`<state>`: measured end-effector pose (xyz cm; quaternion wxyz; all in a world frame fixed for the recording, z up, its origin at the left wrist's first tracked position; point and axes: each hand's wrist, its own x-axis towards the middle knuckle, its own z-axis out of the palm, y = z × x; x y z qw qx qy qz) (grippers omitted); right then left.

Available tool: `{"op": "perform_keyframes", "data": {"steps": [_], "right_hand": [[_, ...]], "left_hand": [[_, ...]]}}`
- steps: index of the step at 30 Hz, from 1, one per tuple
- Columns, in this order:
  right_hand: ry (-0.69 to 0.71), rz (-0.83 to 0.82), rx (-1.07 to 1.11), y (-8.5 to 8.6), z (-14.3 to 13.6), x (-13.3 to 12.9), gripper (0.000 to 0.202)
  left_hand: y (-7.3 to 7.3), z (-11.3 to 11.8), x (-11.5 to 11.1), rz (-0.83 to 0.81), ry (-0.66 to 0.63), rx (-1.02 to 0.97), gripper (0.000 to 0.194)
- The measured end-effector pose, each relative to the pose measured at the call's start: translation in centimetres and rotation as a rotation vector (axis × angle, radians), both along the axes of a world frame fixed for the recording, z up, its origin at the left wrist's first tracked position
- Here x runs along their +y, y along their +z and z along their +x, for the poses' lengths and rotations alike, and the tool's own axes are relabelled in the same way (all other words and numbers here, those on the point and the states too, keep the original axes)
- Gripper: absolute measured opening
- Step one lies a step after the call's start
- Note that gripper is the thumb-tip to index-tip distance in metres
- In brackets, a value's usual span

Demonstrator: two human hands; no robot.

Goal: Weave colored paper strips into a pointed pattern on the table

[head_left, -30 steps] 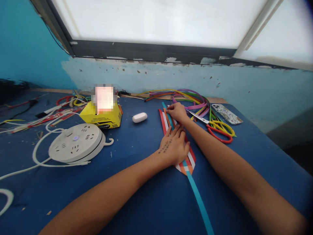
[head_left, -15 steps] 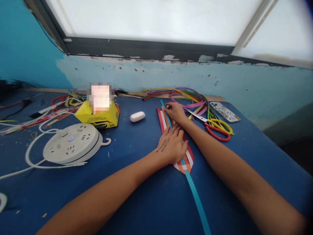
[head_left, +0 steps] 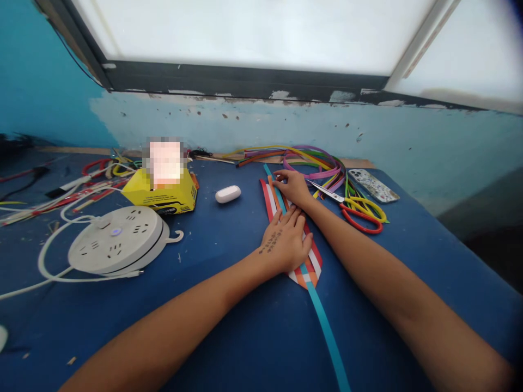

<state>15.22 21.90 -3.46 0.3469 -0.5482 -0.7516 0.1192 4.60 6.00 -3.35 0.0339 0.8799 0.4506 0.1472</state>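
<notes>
Red, white and orange paper strips are woven into a narrow piece (head_left: 315, 262) with a pointed near end. A long blue strip (head_left: 327, 328) runs along its middle and trails toward me over the tabletop. My left hand (head_left: 288, 239) lies flat on the weave with fingers stretched out, covering much of it. At the far end, the thumb and fingers of my right hand (head_left: 295, 188) are pinched at the blue strip, beside the orange one. Its wrist passes just beyond my left fingertips. Scissors (head_left: 362, 220) with red and yellow handles lie partly spread to the right.
Coloured strips (head_left: 314, 152) are heaped along the wall. A patterned phone (head_left: 372, 186) lies at the right, a white earbud case (head_left: 227, 194) left of the weave. Further left are a yellow box (head_left: 159, 193), a round power strip (head_left: 118, 239) and cables on the blue table (head_left: 229, 337).
The view has shifted very slightly. Both hands keep their places on the weave, and the right fingers stay at the far end of the blue strip.
</notes>
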Motion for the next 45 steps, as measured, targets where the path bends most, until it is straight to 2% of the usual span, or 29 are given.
{"op": "perform_keyframes", "data": {"steps": [16, 23, 32, 39, 45], "right_hand": [[0.004, 0.052, -0.094, -0.33, 0.06, 0.03, 0.034], [-0.022, 0.075, -0.207, -0.83, 0.13, 0.53, 0.029], [0.015, 0.082, -0.348, -0.31, -0.26, -0.31, 0.034], [0.011, 0.066, -0.332, -0.85, 0.19, 0.13, 0.035], [0.032, 0.071, -0.327, -0.74, 0.41, 0.27, 0.035]], "left_hand": [[-0.09, 0.01, 0.12, 0.013, -0.011, 0.003, 0.056], [-0.08, 0.08, 0.16, 0.014, -0.011, -0.006, 0.053], [0.16, 0.05, 0.01, 0.011, -0.002, 0.0, 0.05], [-0.18, 0.03, 0.15, 0.01, -0.009, -0.003, 0.055], [0.16, -0.05, 0.06, -0.004, -0.008, 0.006, 0.056]]}}
